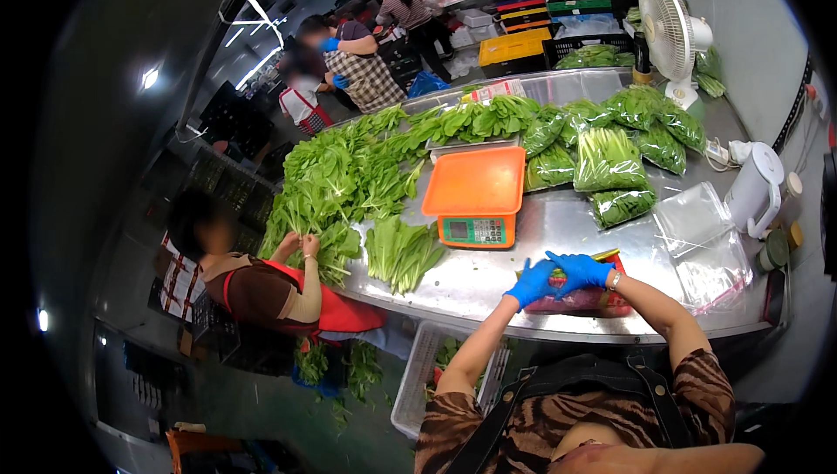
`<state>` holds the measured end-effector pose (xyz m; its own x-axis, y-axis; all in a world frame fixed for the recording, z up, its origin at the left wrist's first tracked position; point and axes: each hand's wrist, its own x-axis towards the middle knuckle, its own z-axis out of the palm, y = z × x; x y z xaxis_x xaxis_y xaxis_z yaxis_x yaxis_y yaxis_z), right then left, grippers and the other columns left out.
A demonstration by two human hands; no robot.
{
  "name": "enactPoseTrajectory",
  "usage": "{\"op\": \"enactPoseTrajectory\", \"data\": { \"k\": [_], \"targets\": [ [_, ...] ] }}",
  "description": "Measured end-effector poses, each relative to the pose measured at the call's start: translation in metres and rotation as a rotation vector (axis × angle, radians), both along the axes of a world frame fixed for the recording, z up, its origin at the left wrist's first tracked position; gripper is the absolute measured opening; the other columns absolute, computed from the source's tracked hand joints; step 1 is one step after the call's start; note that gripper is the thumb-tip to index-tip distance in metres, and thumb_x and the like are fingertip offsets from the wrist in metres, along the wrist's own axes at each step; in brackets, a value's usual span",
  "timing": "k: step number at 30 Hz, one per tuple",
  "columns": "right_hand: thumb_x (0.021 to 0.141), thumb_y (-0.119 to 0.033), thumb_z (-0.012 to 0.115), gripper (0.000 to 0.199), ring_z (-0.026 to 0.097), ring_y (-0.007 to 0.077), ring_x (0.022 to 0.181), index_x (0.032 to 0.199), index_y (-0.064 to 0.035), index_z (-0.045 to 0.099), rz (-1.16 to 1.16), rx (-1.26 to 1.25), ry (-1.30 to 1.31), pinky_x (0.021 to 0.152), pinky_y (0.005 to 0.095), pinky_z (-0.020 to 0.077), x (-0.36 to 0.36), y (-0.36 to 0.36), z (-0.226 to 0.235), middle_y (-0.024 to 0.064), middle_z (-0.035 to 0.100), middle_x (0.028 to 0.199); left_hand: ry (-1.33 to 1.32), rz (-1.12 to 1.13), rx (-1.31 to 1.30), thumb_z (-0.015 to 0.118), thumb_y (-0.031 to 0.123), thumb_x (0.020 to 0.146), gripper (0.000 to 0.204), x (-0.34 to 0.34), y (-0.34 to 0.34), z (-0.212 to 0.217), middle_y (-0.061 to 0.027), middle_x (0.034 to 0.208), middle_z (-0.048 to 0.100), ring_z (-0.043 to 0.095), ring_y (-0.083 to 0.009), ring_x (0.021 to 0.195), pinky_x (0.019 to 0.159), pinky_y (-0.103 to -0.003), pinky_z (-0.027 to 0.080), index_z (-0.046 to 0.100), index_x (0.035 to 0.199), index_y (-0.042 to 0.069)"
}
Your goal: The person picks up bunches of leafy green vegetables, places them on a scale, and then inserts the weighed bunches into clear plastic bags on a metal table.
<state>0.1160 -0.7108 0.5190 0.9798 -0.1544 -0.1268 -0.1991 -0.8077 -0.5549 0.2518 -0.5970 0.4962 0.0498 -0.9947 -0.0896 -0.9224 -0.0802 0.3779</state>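
My left hand (532, 284) and my right hand (579, 273), both in blue gloves, come together just above the near edge of the metal table. Their fingers are bent in around a small reddish and green item (556, 279), too covered to make out. Under and beside my right hand lies a red object with a yellow strip (618, 293), mostly hidden by the gloves. Beyond my hands stands an orange scale (475, 183) with a bare pan. To its right are several clear bags of leafy greens (608, 160), piled up.
Loose leafy greens (323, 169) cover the table's left side, where a co-worker in a red apron (344, 304) handles some. Flat clear bags (702, 234), a white kettle (755, 186) and a fan (670, 29) are at right. A pale crate (417, 387) stands below the table.
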Motion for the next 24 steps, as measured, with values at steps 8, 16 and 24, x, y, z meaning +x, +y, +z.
{"op": "enactPoseTrajectory", "data": {
  "k": [8, 16, 24],
  "targets": [
    [0.066, -0.05, 0.065, 0.096, 0.047, 0.0257, 0.109, 0.134, -0.0053, 0.015, -0.326, 0.584, 0.01, 0.09, 0.0314, 0.0372, 0.013, -0.017, 0.001, 0.0203, 0.044, 0.122, 0.912, 0.848, -0.477, 0.065, 0.024, 0.076, 0.075, -0.039, 0.053, -0.076, -0.0163, 0.117, 0.038, 0.039, -0.022, 0.108, 0.091, -0.03, 0.033, 0.017, 0.128, -0.003],
    [0.077, -0.023, 0.063, 0.074, 0.038, 0.0163, 0.113, 0.133, -0.0033, 0.018, -0.447, 1.151, -0.46, 0.096, 0.0286, 0.0311, -0.009, 0.009, 0.02, 0.01, 0.038, 0.126, 1.42, 0.469, -0.587, 0.056, 0.012, 0.082, 0.08, -0.083, 0.022, -0.009, -0.0136, 0.135, 0.015, 0.027, -0.0226, 0.12, 0.096, -0.03, 0.031, -0.003, 0.135, 0.006],
    [0.064, -0.013, 0.071, 0.084, 0.035, 0.0192, 0.117, 0.131, -0.0033, 0.021, -0.592, 1.007, -0.816, 0.098, 0.0305, 0.0286, -0.115, -0.004, 0.097, 0.0104, 0.035, 0.128, 1.184, 0.186, -0.51, 0.06, 0.005, 0.075, 0.083, -0.151, -0.039, 0.082, -0.0134, 0.137, 0.014, 0.02, -0.0235, 0.125, 0.101, -0.032, 0.022, 0.002, 0.135, 0.006]
  ]
}}
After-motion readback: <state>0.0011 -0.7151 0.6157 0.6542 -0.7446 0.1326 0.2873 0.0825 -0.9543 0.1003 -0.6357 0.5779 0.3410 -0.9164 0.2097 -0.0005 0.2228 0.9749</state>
